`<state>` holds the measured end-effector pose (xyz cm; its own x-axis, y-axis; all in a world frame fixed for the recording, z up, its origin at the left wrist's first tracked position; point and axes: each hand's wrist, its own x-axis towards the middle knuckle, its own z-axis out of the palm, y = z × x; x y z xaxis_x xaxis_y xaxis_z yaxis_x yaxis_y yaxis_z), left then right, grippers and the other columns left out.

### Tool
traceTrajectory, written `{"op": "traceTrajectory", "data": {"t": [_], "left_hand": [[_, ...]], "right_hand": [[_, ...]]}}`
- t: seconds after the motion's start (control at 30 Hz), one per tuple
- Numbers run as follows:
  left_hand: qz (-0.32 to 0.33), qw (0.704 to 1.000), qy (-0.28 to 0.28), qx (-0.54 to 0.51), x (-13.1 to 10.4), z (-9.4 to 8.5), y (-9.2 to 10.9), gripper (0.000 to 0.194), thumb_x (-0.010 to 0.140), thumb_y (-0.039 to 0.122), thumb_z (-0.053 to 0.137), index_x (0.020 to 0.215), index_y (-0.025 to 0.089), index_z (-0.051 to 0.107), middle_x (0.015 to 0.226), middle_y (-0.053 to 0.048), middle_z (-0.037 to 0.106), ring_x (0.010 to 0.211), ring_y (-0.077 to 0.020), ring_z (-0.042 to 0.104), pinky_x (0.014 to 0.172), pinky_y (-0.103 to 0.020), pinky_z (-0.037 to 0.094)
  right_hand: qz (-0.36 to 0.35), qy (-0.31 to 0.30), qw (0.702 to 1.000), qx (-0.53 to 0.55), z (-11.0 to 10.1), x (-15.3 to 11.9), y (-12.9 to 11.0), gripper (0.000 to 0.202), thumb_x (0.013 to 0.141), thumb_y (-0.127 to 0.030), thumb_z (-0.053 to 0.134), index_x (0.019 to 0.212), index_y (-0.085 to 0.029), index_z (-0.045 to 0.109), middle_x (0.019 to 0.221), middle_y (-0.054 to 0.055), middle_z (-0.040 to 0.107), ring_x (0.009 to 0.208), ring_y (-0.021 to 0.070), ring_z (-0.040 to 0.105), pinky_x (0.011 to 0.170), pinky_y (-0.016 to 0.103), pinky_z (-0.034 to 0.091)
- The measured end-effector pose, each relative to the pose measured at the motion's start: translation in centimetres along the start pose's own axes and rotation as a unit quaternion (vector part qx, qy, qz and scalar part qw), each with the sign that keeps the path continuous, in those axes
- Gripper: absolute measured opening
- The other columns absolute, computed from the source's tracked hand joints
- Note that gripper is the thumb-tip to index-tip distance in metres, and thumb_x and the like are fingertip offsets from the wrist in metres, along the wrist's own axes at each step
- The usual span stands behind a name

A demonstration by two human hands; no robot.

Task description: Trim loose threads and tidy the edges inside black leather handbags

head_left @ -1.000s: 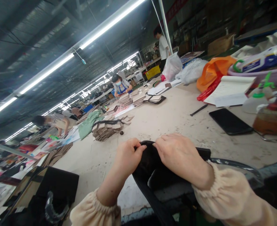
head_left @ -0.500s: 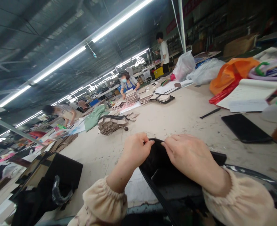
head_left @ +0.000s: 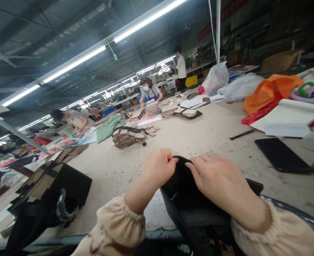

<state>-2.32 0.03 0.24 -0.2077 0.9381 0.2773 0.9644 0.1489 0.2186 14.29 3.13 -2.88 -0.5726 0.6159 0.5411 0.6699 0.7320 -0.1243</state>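
Note:
A black bag (head_left: 177,199), its mouth spread open toward me, lies at the table's near edge. My left hand (head_left: 161,164) pinches the bag's far rim between thumb and curled fingers. Just to the right, my right hand (head_left: 212,174) grips the same rim, its thumb on the near side and its fingers over the back. A short stretch of rim shows between the two hands. The bag's inside is dark, and its right part is hidden behind my right hand and forearm.
Black box-shaped pieces (head_left: 74,183) stand at left. Stacked brown pieces (head_left: 127,137) lie ahead beside a green cloth (head_left: 109,128). At right are a black phone (head_left: 282,154), a notebook (head_left: 292,115) and an orange bag (head_left: 271,89). Two co-workers bend over tables; another person (head_left: 182,67) stands farther back.
The view has shifted slightly, so the surroundings sit a little differently in the picture. Both hands keep their hold on the bag's rim, with little visible movement along it.

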Motion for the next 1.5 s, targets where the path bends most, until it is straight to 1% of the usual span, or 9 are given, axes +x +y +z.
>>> {"op": "traceTrajectory", "data": {"t": [0.33,0.7,0.8,0.9,1.0,1.17,1.33,1.43,1.5], "left_hand": [[0.006,1.000,0.002,0.018,-0.3,0.2,0.3,0.022,0.077,0.036,0.057,0.063,0.021,0.064,0.057,0.000,0.062,0.055,-0.0144,0.051,0.051,-0.026,0.026],[0.005,0.999,-0.009,-0.036,-0.6,-0.1,0.4,0.021,0.075,0.033,0.060,0.059,0.019,0.059,0.057,0.002,0.060,0.057,-0.0129,0.052,0.054,-0.025,0.033],[0.024,0.990,-0.026,-0.134,-1.6,-0.8,0.4,0.014,0.072,0.031,0.066,0.074,0.020,0.059,0.083,0.000,0.068,0.073,-0.0141,0.059,0.067,-0.025,0.043],[0.016,0.981,-0.050,-0.189,-3.1,-1.9,0.0,0.049,0.063,0.031,0.074,0.107,0.023,0.053,0.118,-0.006,0.061,0.093,-0.0193,0.061,0.079,-0.029,0.046],[-0.022,0.981,-0.128,-0.144,-4.0,-2.9,-0.6,0.070,0.063,0.028,0.073,0.126,0.023,0.043,0.109,-0.008,0.065,0.095,-0.0239,0.061,0.074,-0.031,0.047],[0.007,0.977,-0.191,-0.099,-3.2,-3.8,-1.4,0.056,0.072,0.014,0.061,0.125,0.023,0.046,0.089,-0.002,0.070,0.085,-0.0201,0.063,0.067,-0.027,0.043],[0.061,0.982,-0.152,-0.093,-1.3,-2.8,-1.1,0.048,0.071,0.011,0.062,0.115,0.023,0.047,0.093,-0.002,0.069,0.091,-0.0207,0.062,0.076,-0.030,0.044],[0.070,0.988,-0.107,-0.089,-1.2,-2.2,-0.3,0.042,0.071,0.014,0.064,0.109,0.023,0.049,0.106,-0.004,0.065,0.101,-0.0214,0.060,0.084,-0.032,0.043],[0.082,0.991,-0.091,-0.061,-1.4,-2.1,0.3,0.034,0.072,0.018,0.065,0.103,0.023,0.052,0.103,-0.003,0.065,0.098,-0.0217,0.060,0.083,-0.033,0.043]], "right_hand": [[0.028,-0.015,0.999,-0.010,-0.1,0.3,-0.7,0.023,0.092,-0.031,0.041,0.085,-0.021,0.062,0.074,0.004,0.065,0.072,0.0210,0.056,0.069,0.033,0.031],[0.047,0.023,0.999,0.016,0.9,1.1,-0.9,0.022,0.088,-0.022,0.047,0.070,-0.021,0.059,0.068,0.002,0.063,0.065,0.0182,0.055,0.064,0.031,0.029],[0.036,0.041,0.998,0.016,0.9,1.2,-0.7,0.022,0.087,-0.020,0.048,0.067,-0.021,0.058,0.066,0.002,0.062,0.065,0.0178,0.054,0.065,0.030,0.028],[0.031,0.050,0.998,0.012,0.9,1.2,-0.6,0.022,0.086,-0.019,0.049,0.066,-0.020,0.058,0.065,0.002,0.061,0.066,0.0178,0.053,0.066,0.031,0.028],[0.023,0.052,0.998,0.026,0.7,1.2,-0.6,0.021,0.086,-0.017,0.049,0.066,-0.020,0.057,0.065,0.001,0.062,0.067,0.0169,0.054,0.071,0.031,0.029],[-0.009,0.051,0.998,0.047,-0.1,0.4,0.0,0.020,0.085,-0.015,0.050,0.068,-0.020,0.057,0.067,-0.001,0.061,0.068,0.0151,0.055,0.085,0.030,0.030],[0.022,0.041,0.999,0.024,-0.6,-0.2,1.1,0.020,0.086,-0.016,0.049,0.069,-0.020,0.058,0.068,0.000,0.062,0.067,0.0160,0.056,0.083,0.031,0.032],[0.042,0.044,0.998,0.016,-0.5,0.0,1.3,0.021,0.086,-0.016,0.048,0.068,-0.019,0.058,0.068,0.001,0.063,0.068,0.0167,0.056,0.079,0.031,0.033],[0.043,0.048,0.998,0.022,-0.4,0.1,1.3,0.020,0.085,-0.015,0.048,0.069,-0.019,0.059,0.068,0.002,0.063,0.069,0.0166,0.057,0.079,0.031,0.033]]}}
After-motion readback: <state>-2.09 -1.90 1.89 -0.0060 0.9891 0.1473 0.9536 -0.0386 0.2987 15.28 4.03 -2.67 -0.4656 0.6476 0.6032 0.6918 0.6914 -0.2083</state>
